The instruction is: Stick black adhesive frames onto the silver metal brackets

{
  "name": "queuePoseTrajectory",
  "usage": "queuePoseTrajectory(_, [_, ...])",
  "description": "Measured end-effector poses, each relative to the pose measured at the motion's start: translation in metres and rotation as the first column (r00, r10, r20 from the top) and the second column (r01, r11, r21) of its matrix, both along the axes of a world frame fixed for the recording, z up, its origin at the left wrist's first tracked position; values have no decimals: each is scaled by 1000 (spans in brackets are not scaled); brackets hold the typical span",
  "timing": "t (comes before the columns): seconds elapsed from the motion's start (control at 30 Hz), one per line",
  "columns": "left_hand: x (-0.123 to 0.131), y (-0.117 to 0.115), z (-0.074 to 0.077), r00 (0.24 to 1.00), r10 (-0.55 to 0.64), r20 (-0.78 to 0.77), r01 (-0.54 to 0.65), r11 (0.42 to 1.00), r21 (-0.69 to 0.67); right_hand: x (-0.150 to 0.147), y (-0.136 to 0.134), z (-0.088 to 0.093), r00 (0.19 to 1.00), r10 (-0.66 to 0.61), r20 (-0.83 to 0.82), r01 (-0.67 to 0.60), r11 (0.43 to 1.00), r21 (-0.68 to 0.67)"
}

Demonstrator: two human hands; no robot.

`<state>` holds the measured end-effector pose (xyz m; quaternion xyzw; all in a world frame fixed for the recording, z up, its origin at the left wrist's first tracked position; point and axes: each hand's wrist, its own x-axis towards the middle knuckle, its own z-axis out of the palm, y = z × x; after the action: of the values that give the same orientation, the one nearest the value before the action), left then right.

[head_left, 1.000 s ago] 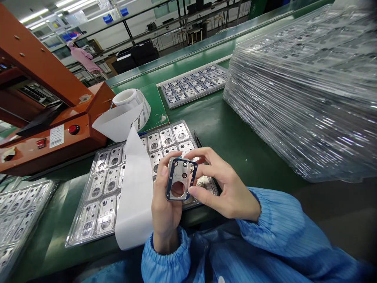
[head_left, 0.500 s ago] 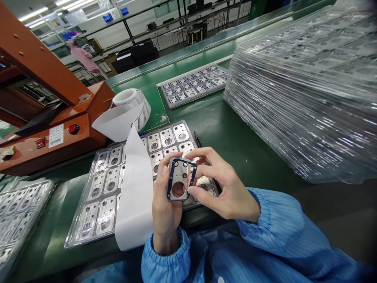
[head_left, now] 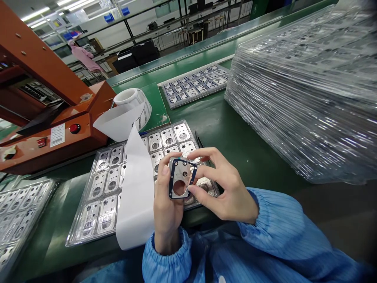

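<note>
My left hand (head_left: 165,204) is closed around the left side of a small silver metal plate (head_left: 179,176), held up with its face towards me. The plate has a large round hole low down and smaller holes above. A thin dark blue frame-shaped gasket (head_left: 193,173) runs along its edges. My right hand (head_left: 228,190) pinches the gasket's right side between thumb and fingers. Whether the gasket lies fully flat there cannot be made out. Beneath my hands is a clear tray (head_left: 85,224) of similar silver plates, with a white paper strip (head_left: 135,196) lying across it.
A roll of white backing paper (head_left: 129,96) stands behind the tray, beside an orange press (head_left: 85,127). Farther back lies a tray of blue-edged plates (head_left: 194,84). A tall stack of clear trays (head_left: 300,102) rises at right. Another plate tray (head_left: 23,212) is at left.
The plate has tilted slightly in my left hand. My right fingers stay at its right edge, and the gasket's upper right corner now stands out a little more.
</note>
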<state>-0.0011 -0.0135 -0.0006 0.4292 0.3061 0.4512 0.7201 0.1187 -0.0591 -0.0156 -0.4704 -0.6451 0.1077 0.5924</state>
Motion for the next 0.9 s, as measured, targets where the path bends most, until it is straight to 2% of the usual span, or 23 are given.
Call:
queuePoseTrajectory(0.27, [-2,-1,1,1000,4,-6,-5,999,-54,-1,0,0,991,-105,86,96,991,96])
queuePoseTrajectory(0.6, [1,1,-2,996,87,-2,-87,996,26,-1,2,-2,928,-326,178,305,942,136])
queuePoseTrajectory(0.9, [1,0,-3,993,120,8,-121,992,45,-4,2,-4,913,-351,208,326,934,143])
